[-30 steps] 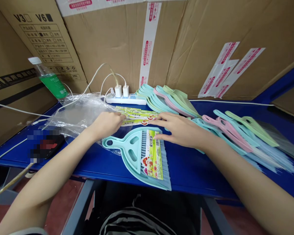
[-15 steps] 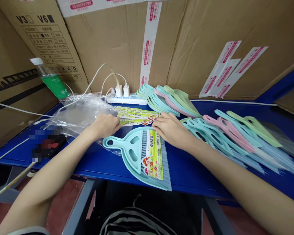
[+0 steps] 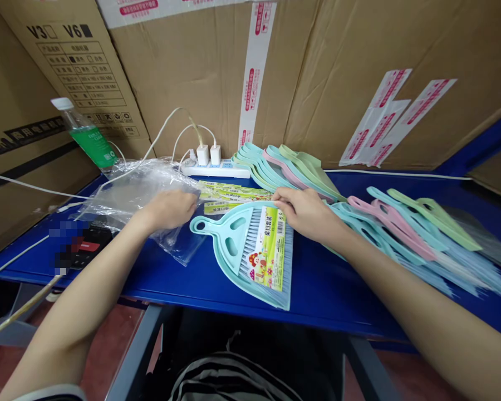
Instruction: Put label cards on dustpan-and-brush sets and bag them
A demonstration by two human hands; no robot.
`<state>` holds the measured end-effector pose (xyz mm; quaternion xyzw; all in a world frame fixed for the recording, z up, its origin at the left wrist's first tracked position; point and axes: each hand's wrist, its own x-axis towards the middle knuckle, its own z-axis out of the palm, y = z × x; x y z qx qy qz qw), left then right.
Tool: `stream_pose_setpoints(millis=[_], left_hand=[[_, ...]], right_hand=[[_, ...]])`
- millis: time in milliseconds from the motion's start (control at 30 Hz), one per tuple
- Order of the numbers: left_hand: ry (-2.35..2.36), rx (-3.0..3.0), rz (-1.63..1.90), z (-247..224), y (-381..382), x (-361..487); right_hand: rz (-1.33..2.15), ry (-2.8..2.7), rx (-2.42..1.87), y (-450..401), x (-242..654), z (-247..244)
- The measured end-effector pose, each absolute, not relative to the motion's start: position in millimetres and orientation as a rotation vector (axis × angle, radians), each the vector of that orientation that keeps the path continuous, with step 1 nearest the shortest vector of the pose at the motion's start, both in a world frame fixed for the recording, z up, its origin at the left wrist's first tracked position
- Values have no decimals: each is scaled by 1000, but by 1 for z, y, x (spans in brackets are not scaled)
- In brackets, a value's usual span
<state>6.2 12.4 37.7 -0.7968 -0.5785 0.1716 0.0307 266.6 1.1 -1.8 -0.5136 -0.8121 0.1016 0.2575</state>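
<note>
Across a blue worktop [image 3: 162, 287], reaching to clear plastic bags [image 3: 129, 186] at left and an aqua dustpan-and-brush set [image 3: 229, 245] at near centre.
Touching the bags with curled left hand [image 3: 169, 210], grip hidden, cannot tell how firmly shut; pinching the set's far right edge in closed right hand [image 3: 303, 214] fingers.

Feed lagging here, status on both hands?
Right hand gripping labelled dustpan-and-brush set at its far edge; left hand on plastic bags. Loose labels just behind set.
</note>
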Motion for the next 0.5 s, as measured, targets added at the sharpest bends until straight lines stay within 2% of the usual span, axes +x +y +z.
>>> stream_pose_setpoints(millis=[300, 500], left_hand=[[-2030, -2793, 274, 48, 10, 2], [-1991, -2950, 111, 55, 9, -7]], right_hand=[[274, -2167, -1374, 6, 269, -4], [255, -2131, -1412, 6, 269, -5]])
